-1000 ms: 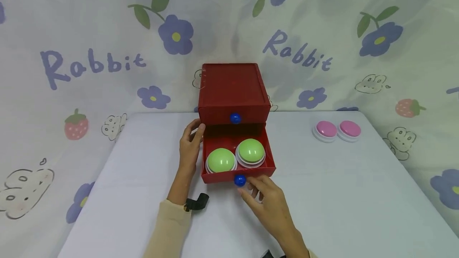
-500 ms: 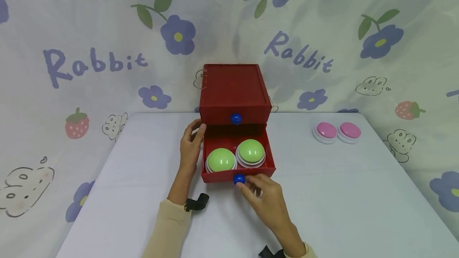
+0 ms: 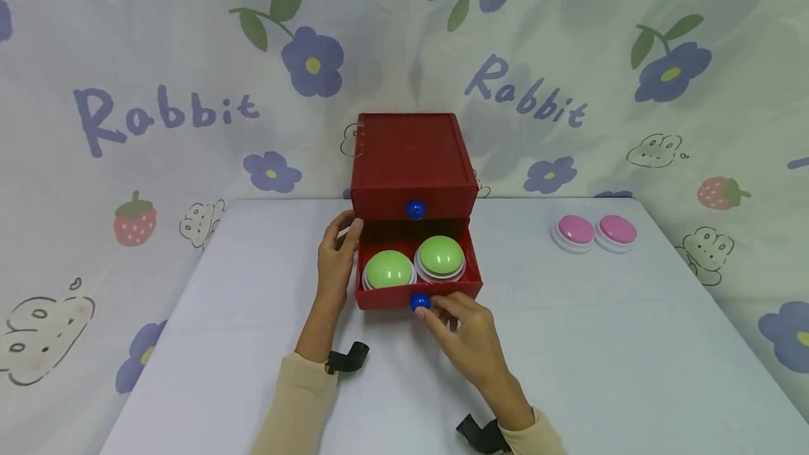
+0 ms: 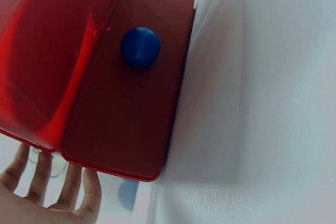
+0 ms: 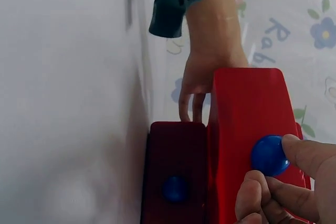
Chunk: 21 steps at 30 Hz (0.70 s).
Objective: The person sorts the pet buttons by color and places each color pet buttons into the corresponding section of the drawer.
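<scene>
A red drawer cabinet [image 3: 413, 153] has one drawer [image 3: 387, 298] pulled out under a closed upper one. Two green dome-shaped buttons [image 3: 389, 269] on white bases sit side by side in it. My right hand [image 3: 468, 339] pinches the drawer's blue knob [image 5: 270, 156] between thumb and fingers. Extended fingers of my left hand [image 3: 336, 258] rest against the cabinet's left side; in the left wrist view their tips [image 4: 90, 178] meet its edge. Both wrist views show a closed lower drawer front [image 4: 123, 114] with its own blue knob [image 4: 140, 47].
Two pink buttons [image 3: 576, 229] on white bases stand at the back right of the white table [image 3: 607, 357]. A patterned cloth [image 3: 189, 34] with flowers and lettering hangs behind the table. Black camera mounts are strapped to both wrists.
My right fingers have closed on the blue knob, and the drawer has slid a little inward with the green buttons in it. My left hand has stayed in place.
</scene>
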{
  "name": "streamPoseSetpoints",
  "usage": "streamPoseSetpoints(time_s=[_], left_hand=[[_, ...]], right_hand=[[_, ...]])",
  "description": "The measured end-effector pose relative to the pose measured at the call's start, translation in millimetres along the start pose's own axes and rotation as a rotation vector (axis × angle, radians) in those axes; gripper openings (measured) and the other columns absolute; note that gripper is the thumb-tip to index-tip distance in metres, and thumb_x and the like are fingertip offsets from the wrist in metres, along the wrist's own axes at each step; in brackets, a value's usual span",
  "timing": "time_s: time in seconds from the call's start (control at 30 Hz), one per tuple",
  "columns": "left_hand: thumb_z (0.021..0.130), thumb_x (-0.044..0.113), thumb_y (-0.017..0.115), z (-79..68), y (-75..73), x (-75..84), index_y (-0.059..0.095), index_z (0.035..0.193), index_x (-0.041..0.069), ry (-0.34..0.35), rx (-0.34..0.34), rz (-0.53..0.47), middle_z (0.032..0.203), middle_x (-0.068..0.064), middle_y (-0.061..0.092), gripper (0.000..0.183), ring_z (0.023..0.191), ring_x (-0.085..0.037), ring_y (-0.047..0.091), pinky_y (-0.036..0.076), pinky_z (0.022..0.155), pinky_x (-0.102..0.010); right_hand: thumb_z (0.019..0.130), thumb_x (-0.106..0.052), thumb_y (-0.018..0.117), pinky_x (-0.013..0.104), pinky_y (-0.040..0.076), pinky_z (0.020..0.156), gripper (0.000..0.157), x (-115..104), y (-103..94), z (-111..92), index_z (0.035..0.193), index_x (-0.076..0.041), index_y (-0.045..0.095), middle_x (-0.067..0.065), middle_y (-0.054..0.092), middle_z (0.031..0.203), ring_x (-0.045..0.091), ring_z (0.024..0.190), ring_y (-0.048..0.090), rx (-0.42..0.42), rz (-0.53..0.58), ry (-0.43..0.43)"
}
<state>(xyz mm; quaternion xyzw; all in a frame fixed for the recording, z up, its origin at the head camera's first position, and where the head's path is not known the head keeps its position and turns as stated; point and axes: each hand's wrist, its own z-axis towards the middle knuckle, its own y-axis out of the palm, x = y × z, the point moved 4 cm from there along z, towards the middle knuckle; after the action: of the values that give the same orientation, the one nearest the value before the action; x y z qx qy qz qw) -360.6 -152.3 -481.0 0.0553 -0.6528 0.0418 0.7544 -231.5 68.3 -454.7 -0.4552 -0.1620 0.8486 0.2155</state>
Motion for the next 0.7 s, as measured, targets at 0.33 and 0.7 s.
streamPoseSetpoints(time_s=[0.33,0.7], left_hand=[[0.097,0.051,0.061,-0.2,0.5,0.0,0.054,0.142,0.026,0.013,-0.003,0.013,0.137,0.005,0.051,0.053,0.122,-0.017,0.053,0.048,0.098,-0.034],[0.096,0.053,0.060,-0.5,0.5,-0.7,0.053,0.143,0.028,0.005,-0.003,0.031,0.138,0.006,0.051,0.053,0.123,-0.016,0.052,0.048,0.099,-0.038]], right_hand=[[0.082,-0.013,0.084,0.022,0.052,0.058,0.018,7.1,0.9,8.8,0.094,-0.002,0.076,-0.007,0.061,0.081,0.007,0.070,0.055,0.007,0.011,0.002],[0.081,-0.011,0.085,0.023,0.052,0.058,0.017,10.4,2.4,12.9,0.093,-0.003,0.076,-0.007,0.061,0.080,0.008,0.070,0.056,0.017,0.031,0.007]])
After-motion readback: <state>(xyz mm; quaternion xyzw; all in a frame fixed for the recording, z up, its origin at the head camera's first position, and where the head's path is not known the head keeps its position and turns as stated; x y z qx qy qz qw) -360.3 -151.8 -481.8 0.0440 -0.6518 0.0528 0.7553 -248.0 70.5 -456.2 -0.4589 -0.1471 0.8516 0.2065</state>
